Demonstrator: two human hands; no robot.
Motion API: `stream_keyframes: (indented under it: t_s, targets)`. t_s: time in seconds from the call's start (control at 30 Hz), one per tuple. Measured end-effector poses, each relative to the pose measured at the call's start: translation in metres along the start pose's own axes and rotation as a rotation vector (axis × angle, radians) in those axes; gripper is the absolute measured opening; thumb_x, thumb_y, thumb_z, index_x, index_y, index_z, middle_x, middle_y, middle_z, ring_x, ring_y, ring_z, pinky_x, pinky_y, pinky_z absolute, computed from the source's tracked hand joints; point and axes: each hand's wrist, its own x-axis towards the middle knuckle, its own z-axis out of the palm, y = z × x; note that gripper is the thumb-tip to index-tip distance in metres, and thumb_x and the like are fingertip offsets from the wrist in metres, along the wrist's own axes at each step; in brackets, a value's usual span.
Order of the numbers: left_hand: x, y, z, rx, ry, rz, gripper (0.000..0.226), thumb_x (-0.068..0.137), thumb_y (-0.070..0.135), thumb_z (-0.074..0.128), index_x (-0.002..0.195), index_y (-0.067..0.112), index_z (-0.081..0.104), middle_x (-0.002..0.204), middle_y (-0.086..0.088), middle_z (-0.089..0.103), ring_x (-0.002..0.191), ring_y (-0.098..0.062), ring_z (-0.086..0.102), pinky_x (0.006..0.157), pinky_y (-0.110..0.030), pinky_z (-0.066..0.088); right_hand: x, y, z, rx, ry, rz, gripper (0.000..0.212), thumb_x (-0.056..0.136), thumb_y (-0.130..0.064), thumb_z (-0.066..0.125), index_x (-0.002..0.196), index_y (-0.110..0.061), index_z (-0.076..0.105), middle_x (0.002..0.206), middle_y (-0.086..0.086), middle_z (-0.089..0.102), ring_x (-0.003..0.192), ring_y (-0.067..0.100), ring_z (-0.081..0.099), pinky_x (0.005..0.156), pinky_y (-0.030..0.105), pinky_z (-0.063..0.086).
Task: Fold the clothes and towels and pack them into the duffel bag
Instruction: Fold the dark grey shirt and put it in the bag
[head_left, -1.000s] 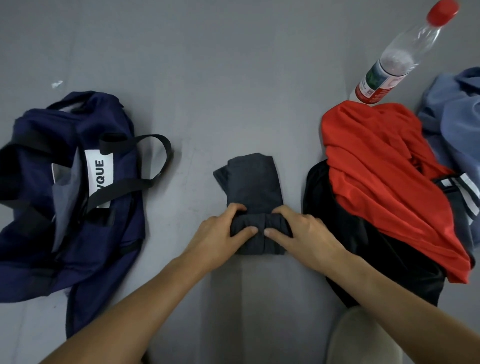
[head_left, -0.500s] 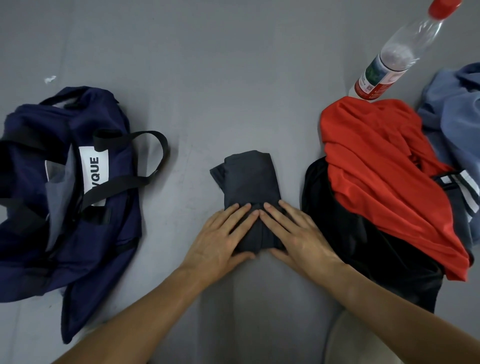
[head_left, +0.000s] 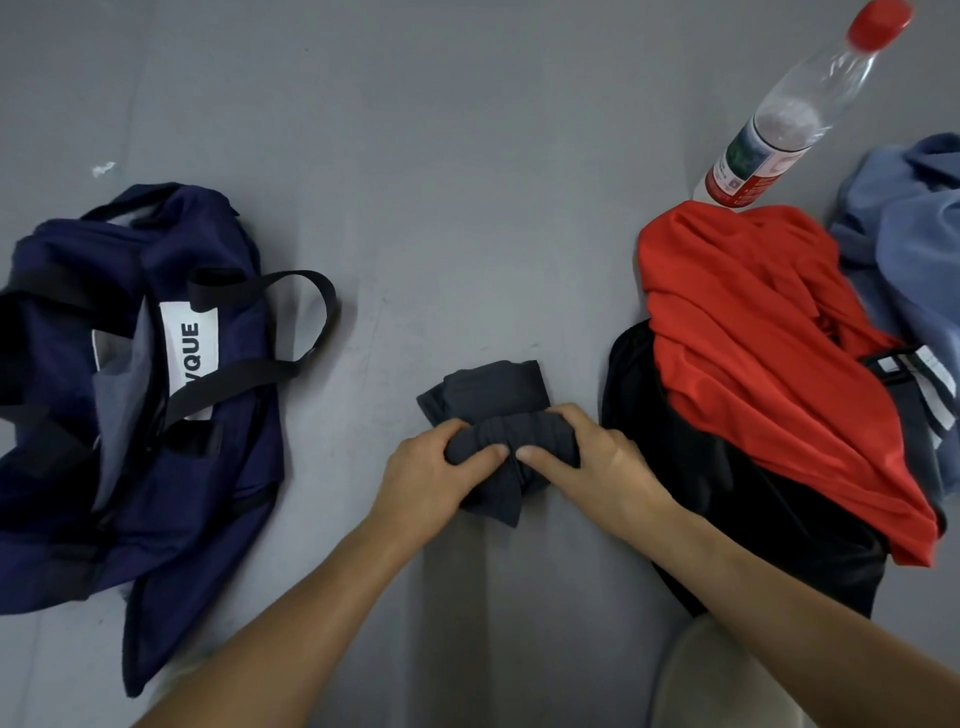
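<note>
While its near end is bunched into a roll, the grey garment (head_left: 491, 387) lies on the floor (head_left: 467, 182), centre, its far part flat. Left hand (head_left: 426, 470) and right hand (head_left: 597, 457) sit close together, thumbs nearly touching, each with fingers curled round the roll. Step in hand, by judgement: rolling this piece compact; it is not yet packed. The next move calls for carrying the roll over the flat part, then lifting the bundle left to the bag (head_left: 218, 493), slumped, apparently open, well apart. Right of the hands: an unfolded red garment (head_left: 753, 353) over a black garment (head_left: 727, 493), a blue garment (head_left: 909, 234) beyond, a bottle (head_left: 779, 119) behind.
</note>
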Motion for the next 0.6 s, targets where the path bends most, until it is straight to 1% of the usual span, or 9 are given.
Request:
stream_keyframes:
  t_s: [0.03, 0.1, 0.17, 0.2, 0.27, 0.37, 0.47, 0.53, 0.6]
  targets:
    - [0.0, 0.002, 0.002, 0.015, 0.04, -0.014, 0.022, 0.084, 0.054, 0.071, 0.08, 0.032, 0.067, 0.072, 0.012, 0.068, 0.068, -0.003, 0.064, 0.061, -0.021, 0.05, 0.0, -0.001, 0.002, -0.116, 0.101, -0.091, 0.06, 0.086, -0.067, 0.058, 0.136, -0.037, 0.046, 0.112, -0.002, 0.067, 0.1, 0.016, 0.063, 0.088, 0.039, 0.055]
    - [0.0, 0.005, 0.006, 0.103, 0.105, -0.023, 0.029, 0.083, 0.059, 0.069, 0.08, 0.031, 0.063, 0.069, 0.011, 0.066, 0.065, -0.003, 0.062, 0.06, -0.023, 0.049, -0.002, 0.0, 0.005, -0.367, 0.27, -0.393, 0.063, 0.095, -0.05, 0.058, 0.15, -0.025, 0.041, 0.139, 0.005, 0.054, 0.123, 0.024, 0.052, 0.101, 0.041, 0.049]
    - [-0.001, 0.008, 0.007, 0.184, 0.158, -0.057, 0.037, 0.08, 0.067, 0.067, 0.084, 0.031, 0.056, 0.07, 0.012, 0.064, 0.064, -0.003, 0.06, 0.061, -0.025, 0.05, -0.004, 0.005, 0.006, -0.526, 0.24, -0.61, 0.063, 0.098, -0.048, 0.056, 0.153, -0.021, 0.039, 0.155, 0.006, 0.04, 0.143, 0.026, 0.037, 0.114, 0.04, 0.037]
    - [-0.001, 0.01, 0.006, 0.187, 0.188, -0.09, 0.042, 0.078, 0.071, 0.066, 0.086, 0.032, 0.053, 0.072, 0.012, 0.064, 0.066, -0.003, 0.06, 0.063, -0.027, 0.051, -0.005, 0.008, 0.007, -0.561, 0.188, -0.635, 0.066, 0.097, -0.052, 0.053, 0.154, -0.021, 0.037, 0.159, 0.005, 0.036, 0.148, 0.025, 0.03, 0.117, 0.039, 0.031]
    - [-0.001, 0.011, 0.007, 0.185, 0.255, -0.136, 0.05, 0.075, 0.078, 0.062, 0.09, 0.033, 0.048, 0.078, 0.013, 0.063, 0.072, -0.007, 0.061, 0.067, -0.031, 0.052, -0.002, 0.009, 0.012, -0.566, 0.141, -0.589, 0.071, 0.093, -0.055, 0.05, 0.154, -0.022, 0.037, 0.157, 0.004, 0.039, 0.147, 0.025, 0.031, 0.118, 0.042, 0.031]
    - [-0.005, 0.012, 0.011, 0.213, 0.323, -0.196, 0.057, 0.076, 0.082, 0.055, 0.1, 0.032, 0.045, 0.091, 0.013, 0.062, 0.082, -0.013, 0.061, 0.074, -0.036, 0.052, 0.013, -0.009, 0.014, -0.468, 0.099, -0.428, 0.072, 0.089, -0.06, 0.042, 0.148, -0.019, 0.047, 0.146, 0.002, 0.051, 0.14, 0.023, 0.041, 0.114, 0.046, 0.037]
    - [-0.017, 0.014, 0.016, 0.05, 0.348, -0.322, 0.06, 0.08, 0.083, 0.048, 0.109, 0.031, 0.044, 0.093, 0.011, 0.061, 0.087, -0.014, 0.063, 0.077, -0.037, 0.051, 0.031, -0.024, 0.011, -0.448, 0.023, -0.352, 0.076, 0.086, -0.067, 0.032, 0.135, -0.016, 0.058, 0.14, 0.0, 0.055, 0.138, 0.021, 0.04, 0.112, 0.046, 0.038]
    - [-0.027, 0.014, 0.02, -0.046, 0.33, -0.434, 0.06, 0.08, 0.084, 0.043, 0.106, 0.03, 0.043, 0.089, 0.01, 0.062, 0.083, -0.014, 0.063, 0.075, -0.036, 0.05, 0.039, -0.026, 0.008, -0.453, 0.012, -0.376, 0.075, 0.087, -0.067, 0.033, 0.134, -0.014, 0.058, 0.15, 0.003, 0.044, 0.143, 0.022, 0.031, 0.112, 0.047, 0.038]
    - [-0.035, 0.015, 0.025, -0.169, 0.322, -0.538, 0.06, 0.077, 0.086, 0.046, 0.097, 0.03, 0.043, 0.084, 0.002, 0.067, 0.073, -0.019, 0.069, 0.069, -0.041, 0.057, 0.045, -0.03, 0.004, -0.446, -0.053, -0.422, 0.069, 0.093, -0.059, 0.046, 0.151, -0.021, 0.038, 0.165, 0.003, 0.015, 0.146, 0.023, 0.025, 0.113, 0.045, 0.038]
